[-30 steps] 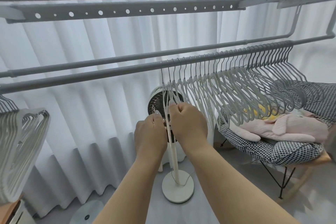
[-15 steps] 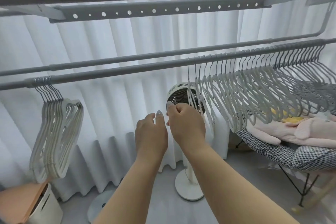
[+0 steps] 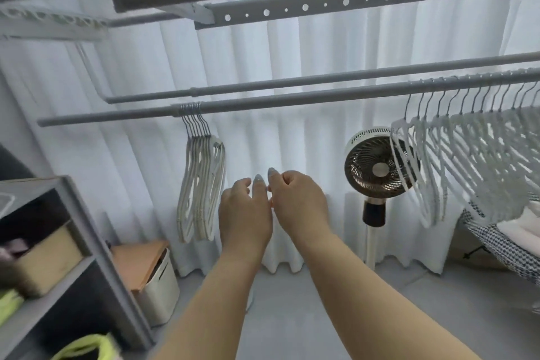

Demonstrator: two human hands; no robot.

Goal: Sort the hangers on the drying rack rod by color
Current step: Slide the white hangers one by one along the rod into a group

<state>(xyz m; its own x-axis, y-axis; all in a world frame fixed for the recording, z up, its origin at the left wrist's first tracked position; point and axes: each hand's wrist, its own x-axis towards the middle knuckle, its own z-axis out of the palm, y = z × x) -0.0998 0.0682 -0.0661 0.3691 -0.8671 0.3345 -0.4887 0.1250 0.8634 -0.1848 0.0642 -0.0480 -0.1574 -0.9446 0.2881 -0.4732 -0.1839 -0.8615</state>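
Soft daylight glows through the far white curtain, leaving few shadows. Wide-angle distortion bends the edges; the near-left shelf blurs.

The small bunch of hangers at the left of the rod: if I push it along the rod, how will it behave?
The bunch hangs by thin wire hooks on a smooth round rod, so it would probably slide easily. The hangers look slim and light, so they would likely swing and spread apart. They seem stiff, not floppy.

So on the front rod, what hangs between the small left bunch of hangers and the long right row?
Nothing: the head view shows bare rod between bunch and row.
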